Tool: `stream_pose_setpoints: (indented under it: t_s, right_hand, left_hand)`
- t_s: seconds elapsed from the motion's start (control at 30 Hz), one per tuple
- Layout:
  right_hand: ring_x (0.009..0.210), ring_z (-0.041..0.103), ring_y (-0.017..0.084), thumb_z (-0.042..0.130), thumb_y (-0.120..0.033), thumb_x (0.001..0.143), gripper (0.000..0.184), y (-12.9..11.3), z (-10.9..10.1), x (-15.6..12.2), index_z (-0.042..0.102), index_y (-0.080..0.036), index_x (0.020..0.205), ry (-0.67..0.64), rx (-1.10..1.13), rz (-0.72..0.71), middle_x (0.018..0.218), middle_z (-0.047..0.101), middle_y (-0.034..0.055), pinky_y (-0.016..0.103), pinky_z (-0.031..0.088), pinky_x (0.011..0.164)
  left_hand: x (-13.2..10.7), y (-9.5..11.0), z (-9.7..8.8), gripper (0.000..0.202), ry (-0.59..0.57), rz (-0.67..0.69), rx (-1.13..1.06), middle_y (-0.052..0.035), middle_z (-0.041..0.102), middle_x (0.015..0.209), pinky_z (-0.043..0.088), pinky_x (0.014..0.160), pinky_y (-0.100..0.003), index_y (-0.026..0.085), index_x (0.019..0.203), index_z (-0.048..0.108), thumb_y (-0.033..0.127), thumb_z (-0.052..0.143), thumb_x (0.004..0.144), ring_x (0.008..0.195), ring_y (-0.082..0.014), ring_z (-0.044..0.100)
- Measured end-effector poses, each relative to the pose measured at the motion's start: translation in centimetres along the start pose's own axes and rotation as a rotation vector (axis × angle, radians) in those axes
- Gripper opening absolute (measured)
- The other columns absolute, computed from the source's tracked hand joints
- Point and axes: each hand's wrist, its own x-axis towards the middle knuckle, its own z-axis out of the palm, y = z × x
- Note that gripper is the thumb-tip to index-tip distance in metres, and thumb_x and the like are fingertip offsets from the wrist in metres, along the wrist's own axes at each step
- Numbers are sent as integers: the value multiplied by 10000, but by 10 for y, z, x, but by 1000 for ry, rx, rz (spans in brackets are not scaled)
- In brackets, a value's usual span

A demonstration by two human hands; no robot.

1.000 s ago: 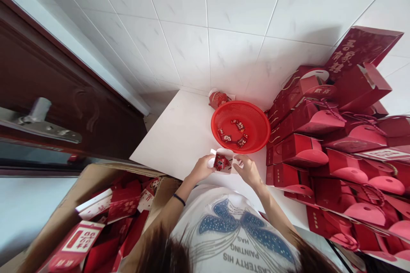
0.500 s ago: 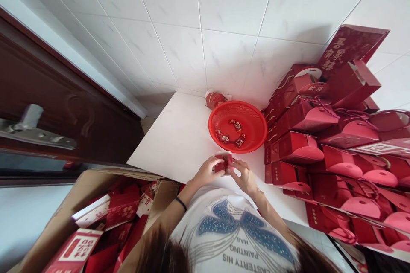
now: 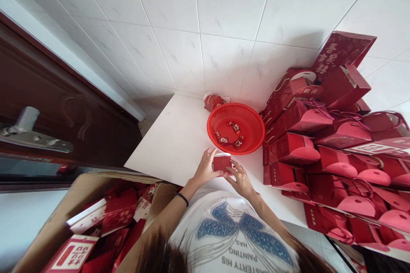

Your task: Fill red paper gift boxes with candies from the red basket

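A small red gift box point(image 3: 221, 163) with a white rim is held between both hands just above the white table point(image 3: 173, 145), close to my chest. My left hand point(image 3: 204, 169) grips its left side, fingers curled round it. On the box's right and lower edge my right hand point(image 3: 241, 179) pinches it. Just beyond the box stands a round red plastic basket point(image 3: 236, 128) with several small wrapped candies in it.
A pile of finished red gift boxes point(image 3: 320, 145) fills the table's right side. A cardboard carton point(image 3: 96, 222) of flat red boxes stands at lower left. A red packet point(image 3: 213, 102) lies behind the basket. A dark wooden door is on the left.
The box's white flaps were open with a candy showing inside; the flaps are now folded down and the box top is closed. My hands stayed in about the same place.
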Motion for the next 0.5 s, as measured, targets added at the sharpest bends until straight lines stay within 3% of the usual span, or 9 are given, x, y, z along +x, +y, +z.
stream_pose_setpoints:
  t_s: [0.07,0.17,0.37,0.5]
  right_hand:
    - [1053,670,275,587,-418,951,291,3,4,1,749,-234,1107,50,55,-13,1338,607,156,443,567,914]
    - [984,686,248,591,-387,940,268,7,9,1,754,-217,1068,114,152,-4,1253,638,156,410,577,900]
    - [1071,667,267,643,-335,860,188,13,13,-5,724,-217,982,153,302,85,1141,678,136,393,563,911]
    - [990,677,254,650,-344,819,193,16,17,-7,650,-202,949,140,394,182,1004,708,109,400,564,876]
  left_hand:
    - [3,-7,3,922,-42,-2,-30,-168,386,1517,458,1089,-515,243,1486,367,302,841,697,1415,-359,397]
    - [3,-15,5,844,-96,-17,-75,-154,488,1459,452,1091,-525,252,1467,394,307,816,739,1357,-347,476]
    - [-9,-13,3,949,-83,-36,-99,-169,469,1507,457,1084,-495,225,1530,305,348,818,742,1343,-340,495]
    - [-10,-5,2,734,-85,6,-5,-134,590,1370,467,1063,-474,213,1413,484,285,799,753,1250,-311,560]
